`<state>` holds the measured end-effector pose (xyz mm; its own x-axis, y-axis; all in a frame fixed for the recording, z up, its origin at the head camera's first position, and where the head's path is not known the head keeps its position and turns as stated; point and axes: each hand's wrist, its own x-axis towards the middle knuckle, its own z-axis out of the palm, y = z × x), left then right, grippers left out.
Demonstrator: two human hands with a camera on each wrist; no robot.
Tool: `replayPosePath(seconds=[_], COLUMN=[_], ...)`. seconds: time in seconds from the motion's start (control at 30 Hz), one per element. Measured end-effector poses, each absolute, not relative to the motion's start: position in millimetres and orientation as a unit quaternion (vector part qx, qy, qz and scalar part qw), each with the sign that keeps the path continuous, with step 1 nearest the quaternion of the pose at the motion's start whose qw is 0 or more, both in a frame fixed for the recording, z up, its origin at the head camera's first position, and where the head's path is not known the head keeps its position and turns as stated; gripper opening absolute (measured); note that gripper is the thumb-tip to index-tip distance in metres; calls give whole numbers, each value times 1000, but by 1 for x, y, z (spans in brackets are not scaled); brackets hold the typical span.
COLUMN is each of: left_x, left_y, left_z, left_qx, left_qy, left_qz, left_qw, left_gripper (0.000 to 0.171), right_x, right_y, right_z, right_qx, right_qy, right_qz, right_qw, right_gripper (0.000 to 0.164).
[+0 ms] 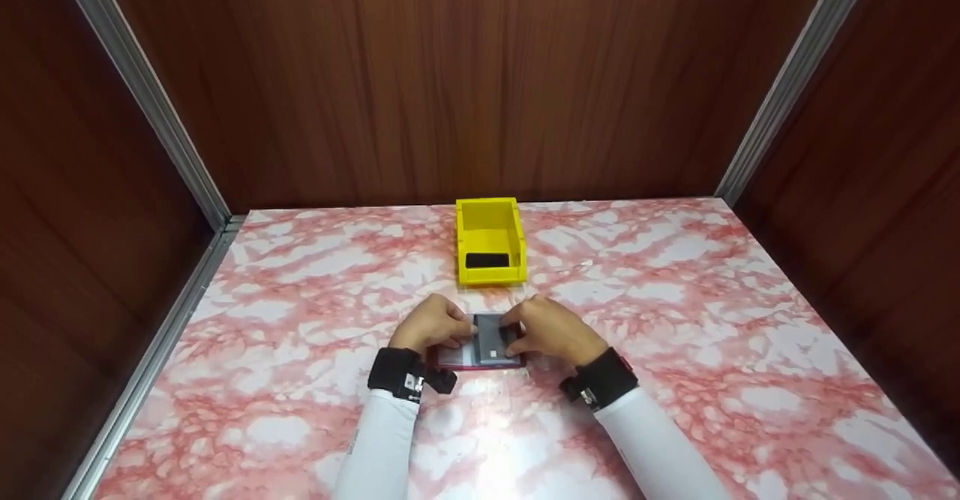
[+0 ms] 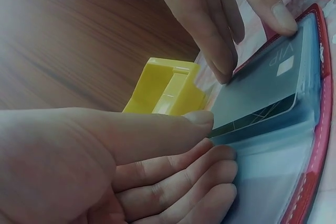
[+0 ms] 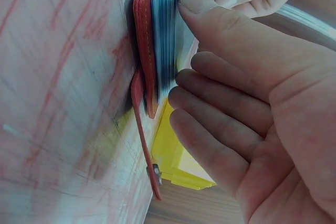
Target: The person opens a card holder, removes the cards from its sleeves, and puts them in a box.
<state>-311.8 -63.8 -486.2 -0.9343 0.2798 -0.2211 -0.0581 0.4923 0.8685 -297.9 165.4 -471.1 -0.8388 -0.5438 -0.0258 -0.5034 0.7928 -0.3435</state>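
An opened red card holder [image 1: 469, 368] with clear plastic sleeves [image 3: 167, 40] lies on the table. A grey card [image 2: 257, 85] marked VIP, with a pale chip square, sits in the right-hand sleeve; a dark strip with fine lines shows along its inner edge. My left hand [image 1: 433, 323] pinches that inner edge at the far corner between thumb and index finger, the other fingers over the left-hand sleeve. From the right, my right hand [image 1: 551, 331] rests its thumb on the near outer corner of the card's sleeve. Its other fingers extend loosely along the far and outer side.
Beyond the card holder stands a yellow bin [image 1: 491, 278] with a black flat object [image 1: 487, 260] inside at its front. A red strap [image 3: 140, 129] with a metal snap sticks out from the holder's outer side. Brown wood-grain panels [image 1: 450, 79] enclose the table.
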Motion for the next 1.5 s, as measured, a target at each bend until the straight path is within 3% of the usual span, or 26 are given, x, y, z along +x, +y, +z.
replayPosePath(seconds=[0.6,1.5], left_x=[-313,-314], left_y=[-63,-63], left_z=[-486,-488], left_qx=[56,31], left_qy=[862,847], left_qz=[481,508], left_qw=[151,155], left_gripper=[13,12], right_x=[-298,-296], right_y=[163,157], right_z=[-475,-476], right_qx=[-299,-295], right_qy=[940,942], right_qz=[-159,-155], right_qw=[30,27], right_gripper=[36,36])
